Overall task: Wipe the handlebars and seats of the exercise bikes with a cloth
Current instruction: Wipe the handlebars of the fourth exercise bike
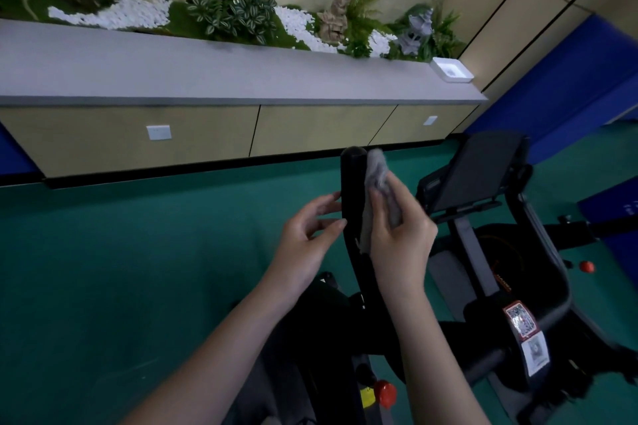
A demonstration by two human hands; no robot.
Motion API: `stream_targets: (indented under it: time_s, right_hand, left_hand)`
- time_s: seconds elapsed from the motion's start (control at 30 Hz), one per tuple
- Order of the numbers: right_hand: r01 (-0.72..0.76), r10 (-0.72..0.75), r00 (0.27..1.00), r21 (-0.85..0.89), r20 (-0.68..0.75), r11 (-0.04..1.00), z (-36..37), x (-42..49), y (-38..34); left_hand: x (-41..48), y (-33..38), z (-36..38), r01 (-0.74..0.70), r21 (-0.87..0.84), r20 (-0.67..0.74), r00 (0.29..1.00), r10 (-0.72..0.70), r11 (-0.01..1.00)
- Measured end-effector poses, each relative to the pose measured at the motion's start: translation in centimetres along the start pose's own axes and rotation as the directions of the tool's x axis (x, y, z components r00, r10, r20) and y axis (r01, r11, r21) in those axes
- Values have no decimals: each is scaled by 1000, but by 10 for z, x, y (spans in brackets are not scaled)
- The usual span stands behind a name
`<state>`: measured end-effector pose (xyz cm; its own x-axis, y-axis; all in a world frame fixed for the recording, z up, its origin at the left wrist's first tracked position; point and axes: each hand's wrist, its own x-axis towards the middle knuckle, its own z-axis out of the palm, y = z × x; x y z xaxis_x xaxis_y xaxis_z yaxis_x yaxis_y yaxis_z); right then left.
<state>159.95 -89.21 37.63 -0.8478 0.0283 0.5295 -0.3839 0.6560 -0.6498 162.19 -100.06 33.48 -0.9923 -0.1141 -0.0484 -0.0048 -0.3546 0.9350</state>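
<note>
Head view, single frame.

Exercise bike: black frame, stands on the green floor in front of a long cabinet topped by a grey ledge.

Handlebar: black bar at the near left side of the bike, running up toward the cabinet and ending in a rounded tip.

Right hand: fingers curled round a grey cloth, gripping it. The cloth is bunched and pressed along the right side of the handlebar. Its upper end sits just beside the bar's tip, and its lower part is covered by the fingers.

Left hand: relaxed, fingers loosely bent and spread from the thumb, nothing in it. The fingertips lie at the left edge of the handlebar, level with the cloth. Cannot tell whether they touch the bar or stop just short.

Other bike parts:
- dark console panel, tilted, right of the handlebar and apart from it
- QR sticker on the frame below the console
- red knob low on the frame near the bottom edge of the view
- second red knob at the bike's far right side

Surroundings:
- white tray on the right end of the ledge
- planter bed with ferns and white pebbles along the back edge of the ledge
- blue wall padding at right
</note>
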Motion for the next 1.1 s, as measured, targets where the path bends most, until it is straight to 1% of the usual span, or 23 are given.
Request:
stream_targets:
  time_s: [0.03, 0.07, 0.1, 0.13, 0.17, 0.23, 0.27, 0.33, 0.37, 0.43, 0.47, 0.57, 0.63, 0.77, 0.87, 1.0, 1.03, 1.07, 1.1]
  right_hand:
    - [121, -120, 993, 11, -20, 993, 1, 7, -2]
    - [246, -246, 969, 10, 8, 969, 2, 15, -2]
    - [360, -358, 930, -4, 84, 933, 2, 25, -1]
    - [452, -440, 877, -23, 194, 891, 2, 36, 0]
    - [527, -490, 813, -40, 314, 849, 1, 44, 2]
    - [656, -558, 656, -20, 509, 754, 1, 54, 6]
    - [718, -595, 562, 20, 575, 696, 0, 57, 8]
    - [817, -650, 377, 94, 660, 569, -3, 66, 7]
    - [847, -657, 301, 122, 691, 517, -5, 72, 4]
    - [874, -648, 191, 173, 737, 455, -5, 87, -3]
    - [879, -638, 158, 187, 754, 439, -4, 94, -6]
    - [890, -596, 92, 203, 798, 409, 1, 105, -14]
    - [897, -558, 25, 228, 829, 378, 3, 107, -17]
    - [884, -465, -178, 348, 867, 311, 6, 116, -26]
    - [866, -415, -296, 425, 860, 263, 8, 123, -33]
    - [827, -330, -454, 529, 828, 191, 9, 119, -35]
    - [822, -299, -478, 541, 826, 179, 10, 120, -35]
    - [826, -273, -479, 534, 834, 183, 12, 123, -38]
    - [836, -263, -455, 509, 851, 202, 15, 128, -41]
  left_hand:
    - [0, 0, 0, 0, -9, 4, 1000, 0, 1000]
    - [-1, -1, 1, 6, -25, 4, 1000, -6, 1000]
    - [-2, -1, 1, 15, -43, 0, 1000, -15, 999]
    - [-2, -2, 1, 23, -62, -8, 1000, -24, 998]
    - [-2, -3, 2, 31, -81, -18, 999, -33, 996]
    - [-2, -4, 2, 54, -117, -38, 998, -59, 992]
    - [-2, -5, 3, 67, -133, -49, 996, -74, 989]
    - [-4, -7, 4, 92, -156, -56, 993, -102, 983]
    - [-6, -9, 5, 100, -174, -52, 992, -111, 980]
    - [-9, -11, 9, 96, -219, -52, 993, -110, 971]
    - [-11, -13, 11, 89, -237, -57, 993, -105, 968]
    - [-12, -18, 16, 69, -290, -86, 992, -97, 955]
    - [-11, -24, 19, 79, -319, -103, 988, -117, 945]
    - [-13, -37, 26, 135, -386, -122, 973, -195, 913]
    - [-13, -46, 31, 148, -457, -142, 961, -236, 877]
    - [-15, -50, 33, 126, -524, -144, 962, -233, 842]
    - [-16, -51, 33, 125, -528, -148, 961, -236, 840]
    - [-16, -53, 32, 123, -532, -155, 958, -239, 838]
    - [-16, -54, 33, 122, -536, -161, 957, -243, 836]
